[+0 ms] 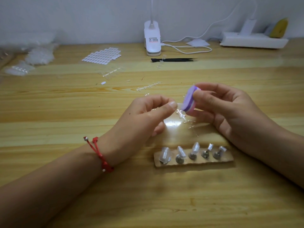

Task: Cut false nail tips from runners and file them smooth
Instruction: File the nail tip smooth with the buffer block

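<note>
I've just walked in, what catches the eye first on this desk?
At mid-table the right hand grips a purple file block against a clear nail tip pinched by the left hand, whose wrist wears a red cord bracelet. Nearer the viewer, a strip holds five pegs, some topped with clear tips; a white clip lamp stands at the far edge.

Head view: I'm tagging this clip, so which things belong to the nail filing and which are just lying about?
In use: left hand, pinching a clear nail tip; right hand, holding the purple file block; peg stand with mounted tips.
Lying about: clip lamp, black tweezers, sticker sheet, power strip, bare runner.
</note>
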Motion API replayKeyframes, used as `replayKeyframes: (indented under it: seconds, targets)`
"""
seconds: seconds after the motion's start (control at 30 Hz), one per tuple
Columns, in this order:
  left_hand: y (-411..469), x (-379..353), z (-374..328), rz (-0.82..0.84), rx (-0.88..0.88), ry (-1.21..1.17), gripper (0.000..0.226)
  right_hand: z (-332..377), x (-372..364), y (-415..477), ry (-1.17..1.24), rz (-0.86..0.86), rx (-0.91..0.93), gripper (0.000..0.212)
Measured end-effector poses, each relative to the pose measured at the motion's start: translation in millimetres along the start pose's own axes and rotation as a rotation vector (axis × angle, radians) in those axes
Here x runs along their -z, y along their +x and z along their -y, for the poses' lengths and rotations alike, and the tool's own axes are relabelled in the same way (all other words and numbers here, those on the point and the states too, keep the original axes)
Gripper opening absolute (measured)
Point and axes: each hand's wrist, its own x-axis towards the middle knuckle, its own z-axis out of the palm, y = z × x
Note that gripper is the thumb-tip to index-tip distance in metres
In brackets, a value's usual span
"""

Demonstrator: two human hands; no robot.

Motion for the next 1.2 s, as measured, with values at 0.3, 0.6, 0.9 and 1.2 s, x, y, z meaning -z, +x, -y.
replayKeyframes:
  seconds: [0.3, 0.6, 0.9, 1.2]
  targets:
    - [0.4, 0.3, -0.5, -0.004, -0.015, -0.003, 0.016, 1.3, -1.3, -1.3, -0.052, 0.063, -0.002, 0.019]
    - [-0.4, 0.6, -1.6, 0.003, -0.015, 0.011, 0.016, 0.0, -1.6, -0.9, -0.067, 0.101, 0.008, 0.02]
    - [-1.1, -0.2, -3.5, 0.059, -0.016, 0.014, 0.016, -0.9, 1.5, 1.2, -0.003, 0.034, 0.007, 0.021]
    - [-1.4, -0.5, -5.0, 0.031, 0.007, 0.007, 0.015, -1.0, 1.9, 1.5, 0.002, 0.02, 0.016, 0.021]
